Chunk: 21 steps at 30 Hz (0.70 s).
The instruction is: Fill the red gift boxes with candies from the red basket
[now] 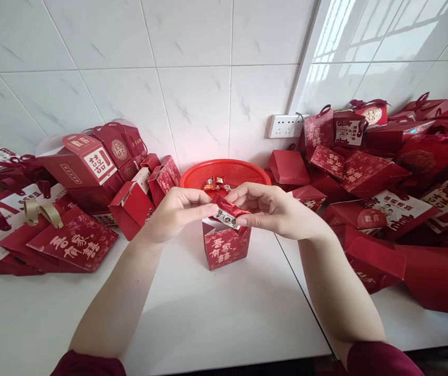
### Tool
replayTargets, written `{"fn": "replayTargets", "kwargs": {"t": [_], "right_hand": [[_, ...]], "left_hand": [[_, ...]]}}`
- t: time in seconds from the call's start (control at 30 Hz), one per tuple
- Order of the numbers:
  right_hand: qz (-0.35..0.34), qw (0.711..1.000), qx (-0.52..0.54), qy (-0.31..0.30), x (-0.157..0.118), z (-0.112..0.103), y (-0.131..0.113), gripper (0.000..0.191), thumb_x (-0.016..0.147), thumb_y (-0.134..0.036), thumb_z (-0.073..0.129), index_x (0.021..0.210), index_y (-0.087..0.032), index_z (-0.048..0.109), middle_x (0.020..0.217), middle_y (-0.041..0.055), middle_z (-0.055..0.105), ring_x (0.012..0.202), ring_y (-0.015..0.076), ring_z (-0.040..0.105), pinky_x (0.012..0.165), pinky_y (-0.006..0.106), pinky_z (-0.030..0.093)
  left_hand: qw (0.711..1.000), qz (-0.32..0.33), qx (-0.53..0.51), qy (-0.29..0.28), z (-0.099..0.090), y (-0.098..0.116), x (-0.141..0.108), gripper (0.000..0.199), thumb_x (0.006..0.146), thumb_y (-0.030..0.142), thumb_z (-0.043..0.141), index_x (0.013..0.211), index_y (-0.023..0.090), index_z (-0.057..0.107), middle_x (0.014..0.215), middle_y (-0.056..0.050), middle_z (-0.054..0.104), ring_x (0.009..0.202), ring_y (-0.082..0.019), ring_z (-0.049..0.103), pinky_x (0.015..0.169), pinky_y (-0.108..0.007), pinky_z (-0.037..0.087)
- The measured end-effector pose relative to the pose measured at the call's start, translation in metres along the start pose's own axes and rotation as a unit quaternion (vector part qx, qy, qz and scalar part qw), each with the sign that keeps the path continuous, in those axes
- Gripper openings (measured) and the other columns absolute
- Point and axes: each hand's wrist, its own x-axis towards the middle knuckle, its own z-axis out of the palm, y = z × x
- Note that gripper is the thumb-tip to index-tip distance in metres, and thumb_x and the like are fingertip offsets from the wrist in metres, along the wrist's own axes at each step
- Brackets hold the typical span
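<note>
Left hand [177, 211] and right hand [268, 209] pinch a red packet [228, 214], not yet inside the open-topped box [227, 248] below.

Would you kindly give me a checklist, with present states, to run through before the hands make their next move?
1. Left hand gripping the red-and-white packet: ok.
2. Right hand gripping it too: ok.
3. Small red box upright on the white table: ok.
4. Contents of that box: cannot tell, view blocked.
5. Red basket behind it holding small wrapped pieces: ok.
</note>
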Motion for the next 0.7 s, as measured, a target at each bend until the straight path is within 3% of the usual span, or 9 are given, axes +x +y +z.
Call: {"fn": "replayTargets", "kwargs": {"t": [0.13, 0.23, 0.37, 0.47, 0.57, 0.7], "right_hand": [[0.001, 1.000, -0.025, 0.004, -0.0007, -0.0003, -0.0012, 0.029, 0.087, -0.026, 0.070, 0.113, -0.019, 0.061, 0.106, 0.0067, 0.064, 0.092, 0.0167, 0.064, 0.083, 0.033, 0.054], [0.005, 1.000, -0.025, 0.011, 0.0000, -0.0007, -0.0021, 0.027, 0.088, -0.029, 0.069, 0.112, -0.019, 0.061, 0.111, 0.0076, 0.064, 0.095, 0.0183, 0.065, 0.084, 0.034, 0.054], [0.044, 0.998, 0.039, -0.012, 0.0025, -0.0015, -0.0029, 0.026, 0.094, -0.035, 0.061, 0.115, -0.020, 0.060, 0.105, 0.0075, 0.066, 0.094, 0.0186, 0.067, 0.084, 0.034, 0.056], [0.041, 0.999, 0.030, 0.016, 0.0038, -0.0011, -0.0022, 0.029, 0.093, -0.035, 0.062, 0.117, -0.021, 0.058, 0.102, 0.0064, 0.066, 0.091, 0.0173, 0.066, 0.079, 0.032, 0.057], [0.003, 0.997, -0.042, 0.069, 0.0036, 0.0009, -0.0010, 0.034, 0.090, -0.033, 0.066, 0.120, -0.022, 0.055, 0.113, 0.0079, 0.063, 0.103, 0.0198, 0.063, 0.079, 0.031, 0.057], [-0.048, 0.976, -0.178, 0.119, 0.0035, 0.0049, 0.0002, 0.039, 0.087, -0.027, 0.068, 0.122, -0.023, 0.052, 0.125, 0.0083, 0.061, 0.114, 0.0226, 0.060, 0.093, 0.037, 0.054]], "left_hand": [[1.000, 0.018, 0.021, 0.003, 0.0011, 0.0011, 0.0002, 0.018, 0.085, 0.029, 0.071, 0.072, 0.016, 0.069, 0.069, 0.002, 0.062, 0.067, -0.008, 0.057, 0.066, -0.020, 0.045], [0.993, 0.077, 0.084, 0.026, 0.0007, 0.0012, 0.0000, 0.015, 0.085, 0.027, 0.070, 0.074, 0.017, 0.068, 0.071, 0.001, 0.061, 0.069, -0.009, 0.056, 0.066, -0.022, 0.046], [0.962, 0.200, 0.171, 0.071, -0.0021, -0.0005, 0.0003, 0.009, 0.084, 0.023, 0.071, 0.076, 0.019, 0.069, 0.076, 0.000, 0.064, 0.073, -0.011, 0.058, 0.070, -0.025, 0.048], [0.934, 0.258, 0.232, 0.090, -0.0041, 0.0001, 0.0006, 0.002, 0.083, 0.020, 0.072, 0.083, 0.021, 0.073, 0.084, -0.001, 0.066, 0.078, -0.012, 0.061, 0.076, -0.027, 0.051], [0.928, 0.249, 0.267, 0.074, -0.0043, 0.0031, -0.0005, 0.018, 0.081, 0.025, 0.074, 0.099, 0.024, 0.073, 0.097, -0.003, 0.069, 0.092, -0.016, 0.064, 0.084, -0.029, 0.052], [0.940, 0.182, 0.281, 0.061, -0.0005, 0.0047, -0.0028, 0.044, 0.078, 0.034, 0.077, 0.119, 0.024, 0.065, 0.116, -0.005, 0.068, 0.107, -0.020, 0.063, 0.094, -0.033, 0.051]]}}
